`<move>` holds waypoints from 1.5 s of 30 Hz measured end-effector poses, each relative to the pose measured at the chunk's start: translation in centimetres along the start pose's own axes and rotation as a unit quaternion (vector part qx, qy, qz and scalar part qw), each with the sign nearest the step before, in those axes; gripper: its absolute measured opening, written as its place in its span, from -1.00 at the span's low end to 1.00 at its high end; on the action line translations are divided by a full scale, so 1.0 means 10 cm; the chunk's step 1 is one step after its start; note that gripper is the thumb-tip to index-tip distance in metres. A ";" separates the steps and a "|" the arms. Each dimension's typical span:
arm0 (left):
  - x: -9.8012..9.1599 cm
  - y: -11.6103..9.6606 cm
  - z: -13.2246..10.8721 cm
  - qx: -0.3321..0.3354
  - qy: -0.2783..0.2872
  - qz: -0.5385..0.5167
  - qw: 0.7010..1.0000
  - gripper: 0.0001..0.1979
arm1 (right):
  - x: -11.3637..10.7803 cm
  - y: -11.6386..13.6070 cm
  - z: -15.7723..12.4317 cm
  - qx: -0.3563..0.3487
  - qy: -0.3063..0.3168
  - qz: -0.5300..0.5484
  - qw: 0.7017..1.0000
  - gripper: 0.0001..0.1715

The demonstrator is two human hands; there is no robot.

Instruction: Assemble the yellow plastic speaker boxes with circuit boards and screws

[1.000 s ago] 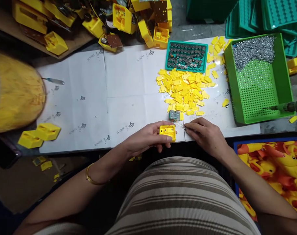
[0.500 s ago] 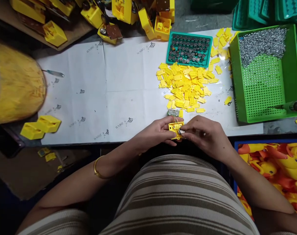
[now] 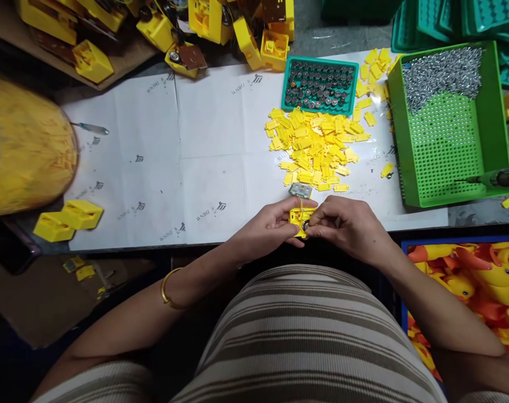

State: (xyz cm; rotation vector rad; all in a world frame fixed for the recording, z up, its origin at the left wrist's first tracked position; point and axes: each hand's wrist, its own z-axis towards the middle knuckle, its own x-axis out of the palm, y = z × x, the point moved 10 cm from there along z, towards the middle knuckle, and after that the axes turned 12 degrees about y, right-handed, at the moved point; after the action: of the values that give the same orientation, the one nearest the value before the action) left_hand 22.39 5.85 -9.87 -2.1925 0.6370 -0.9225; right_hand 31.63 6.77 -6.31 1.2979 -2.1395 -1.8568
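Both hands are up at the near edge of the counter (image 3: 468, 215), right in front of the person's striped shirt. The left grip (image 3: 271, 226) is clamped round a small yellow housing (image 3: 298, 214), holding it just off the edge. The right grip (image 3: 349, 226) is pinched on a tiny round metal bit (image 3: 305, 225) pressed against the housing's near side; thin wires run over the top.

Just past the fingers a little green board (image 3: 300, 190) lies between the hands and the pile of yellow tabs (image 3: 315, 148). Behind the pile is a teal tray (image 3: 319, 84) of metal parts. Off to the right there's a green crate (image 3: 445, 162) with screws (image 3: 441, 73) heaped at its far end, and a power driver (image 3: 498, 179) poking over its near rim. Two spare yellow boxes (image 3: 67, 218) sit well to the left, near a big jar (image 3: 27, 151). There's also a bin of yellow ducks (image 3: 481, 280) below the right arm.
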 end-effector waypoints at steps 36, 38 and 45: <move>0.02 -0.10 -0.05 0.005 -0.035 0.223 0.974 -0.70 | -0.25 -0.28 0.03 0.063 -0.008 0.179 0.982 -0.51; 0.04 -0.05 -0.02 -0.011 -0.014 0.172 0.985 -0.67 | -0.26 -0.28 0.01 0.059 -0.024 0.197 0.978 -0.59; 0.05 0.04 -0.02 -0.045 0.001 0.105 0.993 -0.67 | -0.15 -0.25 -0.03 -0.008 0.022 0.362 0.932 -0.61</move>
State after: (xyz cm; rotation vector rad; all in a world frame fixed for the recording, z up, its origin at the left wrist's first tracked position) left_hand 22.50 5.21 -9.84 -2.1534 0.9075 -0.8004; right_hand 34.15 7.54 -7.62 0.4157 -2.1431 -1.4916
